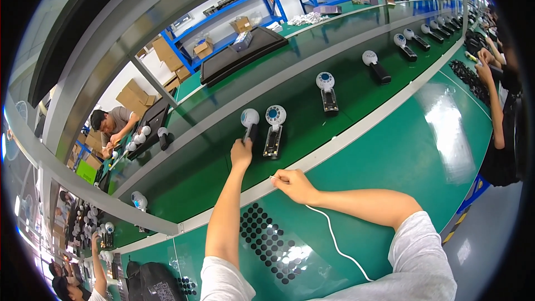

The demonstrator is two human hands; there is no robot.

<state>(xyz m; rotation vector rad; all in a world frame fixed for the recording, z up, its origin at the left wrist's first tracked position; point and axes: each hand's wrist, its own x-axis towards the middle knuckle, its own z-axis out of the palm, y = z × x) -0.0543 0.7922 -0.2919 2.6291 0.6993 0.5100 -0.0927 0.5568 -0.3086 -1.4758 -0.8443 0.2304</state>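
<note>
The green conveyor belt point(301, 139) is the largest thing here, and it crosses in front of the person. Along its near side runs the green table point(384, 156), so both surfaces are probably within easy reach of the seat. On the table lies a clear sheet with black discs point(271, 239), between the two forearms, perhaps to have the discs close by. On the belt, white-headed devices stand in a spaced row, maybe to leave room around each one. The nearest, an open-handled device point(274, 128), shows its inside upward. Just beside it, to the left, is the held device point(250, 117), above the belt; whether it touches the belt, I cannot tell. The left hand point(241, 153) is closed around its dark handle, which seems to keep the round head free. The right hand point(295, 185), near the belt's edge, pinches the white cable point(333, 234) narrowly close to its tip, likely for better control.
</note>
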